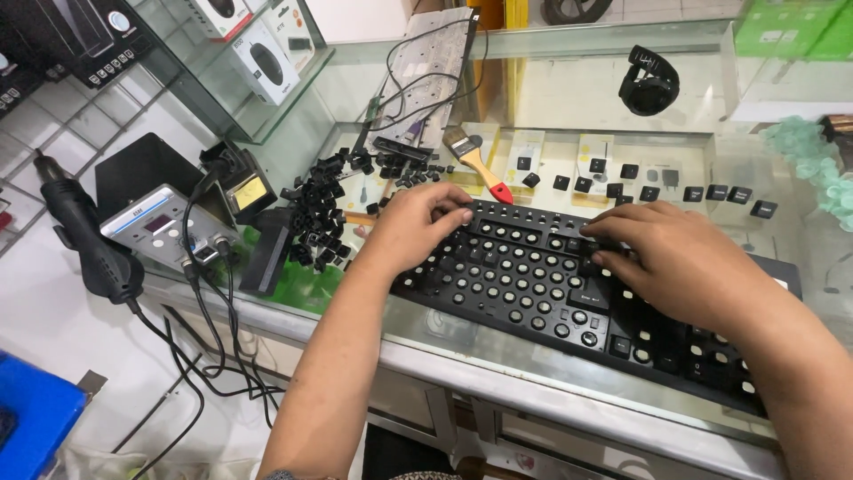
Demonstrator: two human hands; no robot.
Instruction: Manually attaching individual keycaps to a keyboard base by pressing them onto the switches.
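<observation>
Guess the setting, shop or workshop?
Likely a small electronics repair counter in a shop. A black keyboard with most keycaps off lies on a glass display counter, loose keycaps are piled beside it, a hot-air rework station stands to the left, and boxed computer mice fill the shelf.

A brush [475, 163] lies just beyond the grip; a hot-air gun [84, 236] and its station [164, 233] stand well left of it; a watch [650, 82] sits far beyond, on glass.
</observation>
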